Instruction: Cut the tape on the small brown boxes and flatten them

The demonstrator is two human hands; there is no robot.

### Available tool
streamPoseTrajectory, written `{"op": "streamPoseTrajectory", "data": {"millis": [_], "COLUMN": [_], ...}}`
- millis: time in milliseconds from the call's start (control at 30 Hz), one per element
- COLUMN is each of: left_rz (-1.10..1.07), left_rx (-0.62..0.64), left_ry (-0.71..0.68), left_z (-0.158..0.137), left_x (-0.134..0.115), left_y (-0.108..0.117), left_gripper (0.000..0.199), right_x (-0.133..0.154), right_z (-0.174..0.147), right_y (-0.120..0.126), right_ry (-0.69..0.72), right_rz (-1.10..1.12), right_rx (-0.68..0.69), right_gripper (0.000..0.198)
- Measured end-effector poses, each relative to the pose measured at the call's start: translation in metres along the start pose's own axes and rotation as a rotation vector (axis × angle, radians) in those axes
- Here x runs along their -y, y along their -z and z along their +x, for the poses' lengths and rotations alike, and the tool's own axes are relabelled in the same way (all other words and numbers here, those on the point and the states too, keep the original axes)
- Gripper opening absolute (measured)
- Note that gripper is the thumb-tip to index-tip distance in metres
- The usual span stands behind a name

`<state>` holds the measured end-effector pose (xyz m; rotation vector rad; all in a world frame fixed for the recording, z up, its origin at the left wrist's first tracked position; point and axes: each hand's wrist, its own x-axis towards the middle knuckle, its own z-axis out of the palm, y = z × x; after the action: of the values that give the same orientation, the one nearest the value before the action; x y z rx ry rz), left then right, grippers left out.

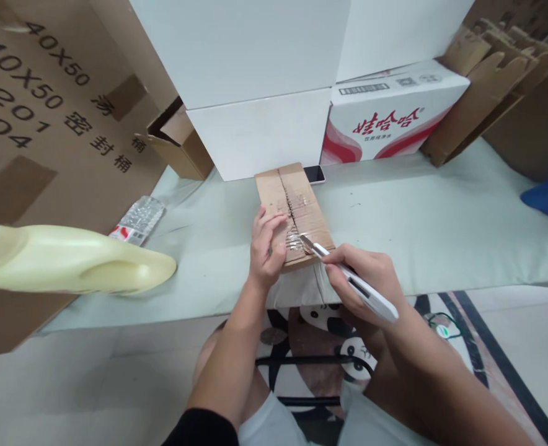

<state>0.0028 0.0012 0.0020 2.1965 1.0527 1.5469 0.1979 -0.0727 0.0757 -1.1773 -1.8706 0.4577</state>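
A flat brown cardboard box (304,207) lies on the pale green cloth surface, with a torn seam down its middle and shiny tape near its front end. My left hand (268,244) rests on the box's left side, fingers stretched across the top. In my right hand (367,275) is a white utility knife (371,297), gripped along its handle. Its blade (306,241) points at the taped front end of the seam; whether it has gone into the cardboard I cannot tell.
A dark-screened phone (315,174) lies behind the box, by white cartons (265,133). To the left are a pale yellow bottle (69,257), a clear plastic packet (141,217) and a small open carton (183,145). A red-and-white carton (395,114) stands at the back right.
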Motion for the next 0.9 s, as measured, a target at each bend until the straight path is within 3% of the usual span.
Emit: {"op": "streamPoseTrajectory", "data": {"millis": [167,400,633,900], "left_rz": [0.011,0.028,0.005,-0.008], "left_rx": [0.024,0.192,0.186,0.204], "left_ry": [0.016,-0.026,0.044,0.092], "left_z": [-0.003,-0.004,-0.010,-0.011], "left_x": [-0.001,-0.008,-0.004,-0.001], "left_y": [0.003,0.010,0.008,0.011], "left_gripper": [0.044,0.072,0.073,0.084], "right_x": [0.000,0.001,0.005,0.004], "right_z": [-0.002,-0.002,-0.003,-0.010], "right_y": [0.001,-0.001,0.002,0.010], "right_ry": [-0.042,-0.048,0.001,-0.117], "right_rz": [0.002,-0.002,-0.014,0.041], "right_rx": [0.000,-0.024,-0.053,0.028], "right_gripper": [0.016,0.015,0.015,0.016]}}
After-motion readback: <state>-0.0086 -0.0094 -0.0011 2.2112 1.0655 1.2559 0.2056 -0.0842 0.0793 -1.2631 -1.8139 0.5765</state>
